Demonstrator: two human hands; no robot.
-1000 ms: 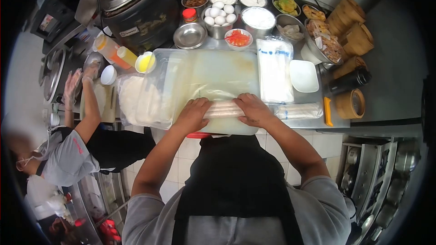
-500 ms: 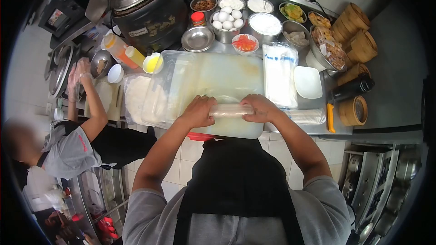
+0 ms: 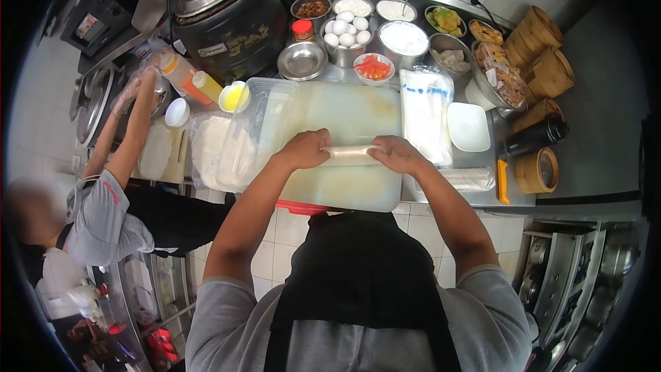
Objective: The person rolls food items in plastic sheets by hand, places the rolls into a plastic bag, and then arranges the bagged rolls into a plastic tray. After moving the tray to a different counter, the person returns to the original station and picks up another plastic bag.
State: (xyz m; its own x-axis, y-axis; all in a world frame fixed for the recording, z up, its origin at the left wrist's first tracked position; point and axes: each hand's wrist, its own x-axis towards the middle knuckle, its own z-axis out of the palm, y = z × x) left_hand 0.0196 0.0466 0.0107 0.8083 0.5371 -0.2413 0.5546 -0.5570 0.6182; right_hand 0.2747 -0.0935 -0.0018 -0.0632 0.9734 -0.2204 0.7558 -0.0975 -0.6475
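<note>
A short pale roll wrapped in clear plastic film [image 3: 350,151] lies crosswise between my two hands, over the worn translucent cutting board [image 3: 344,114]. My left hand [image 3: 304,149] is closed on the roll's left end. At the other end, my right hand [image 3: 394,154] grips the wrap with bent fingers. What is inside the film cannot be made out. Left of my hands, a clear plastic lid or tray [image 3: 241,134] overlaps the board and a round pale sheet [image 3: 208,148].
Eggs [image 3: 345,31], bowls of fillings and a black pot [image 3: 231,27] line the back. On the right are plastic bags [image 3: 425,114], a square white dish [image 3: 469,127], an orange-handled knife [image 3: 503,180] and bamboo steamers [image 3: 537,169]. A co-worker's gloved hands [image 3: 138,86] work at left.
Both my hands have moved slightly away from me along the board with the roll, which now looks thinner. The co-worker's hands have reached farther forward, toward the metal bowl.
</note>
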